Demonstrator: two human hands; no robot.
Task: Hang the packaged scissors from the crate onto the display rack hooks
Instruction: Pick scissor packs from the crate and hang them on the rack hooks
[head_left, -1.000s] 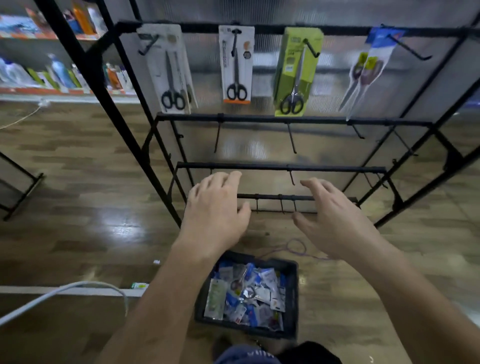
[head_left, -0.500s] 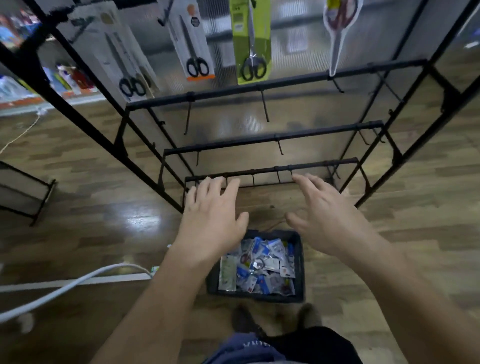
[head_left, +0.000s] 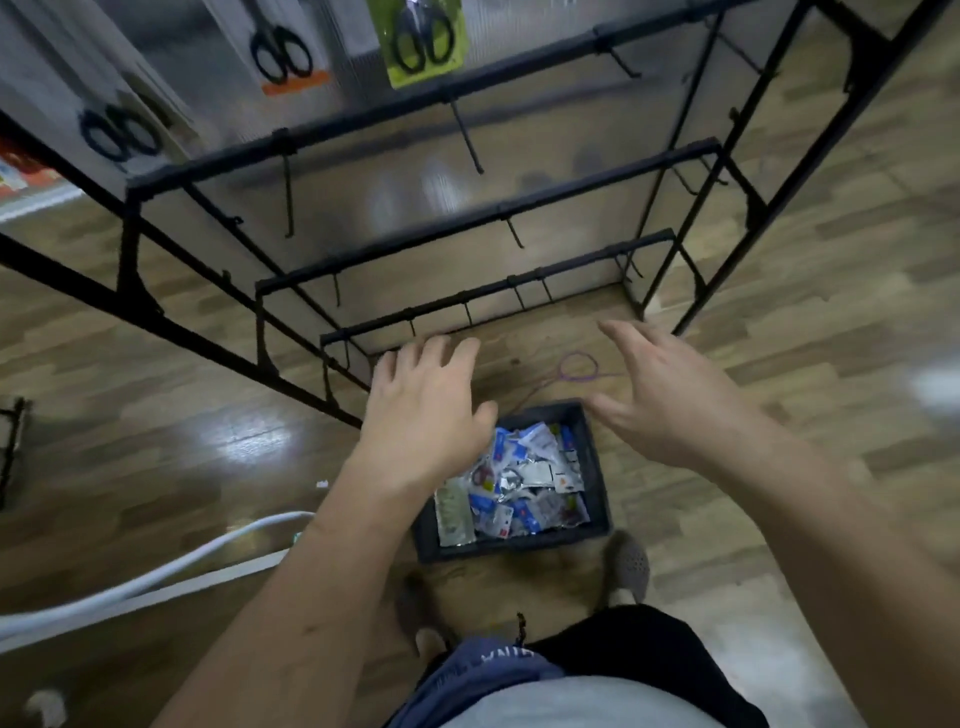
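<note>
While the hands hovered: the left hand (head_left: 426, 415) and right hand (head_left: 670, 400) were spread with loose fingers above the crate (head_left: 597, 467), grasping nothing.
Scissors: the packaged scissors (head_left: 519, 483) lay in a jumbled heap inside the dark crate, which sat on the floor just ahead of the person's shoes (head_left: 628, 566). None had been lifted.
Rack: the black display rack (head_left: 519, 57) stood just beyond the crate. Three hung packs (head_left: 421, 41) showed along the top edge of the view, and the hooks (head_left: 466, 137) on the lower bars were bare.
Risk: the packs overlapped and looked slippery, so a grab at one could likely drag out or spill its neighbours. The hook tips jutted towards the person and could catch a hand or a sleeve. A hang hole missed on a thin hook would likely drop the pack to the floor.
Trip risk: a purple cord (head_left: 576, 366) looped on the floor between crate and rack, and a white hose (head_left: 156, 571) ran in from the left, either of which might snag a foot.
Floor: wood-pattern boards (head_left: 156, 441), glossy, threw back bright glare.
Room: shop-like, with a ribbed translucent panel (head_left: 519, 130) behind the rack. Goods at far left were too blurred to name.
</note>
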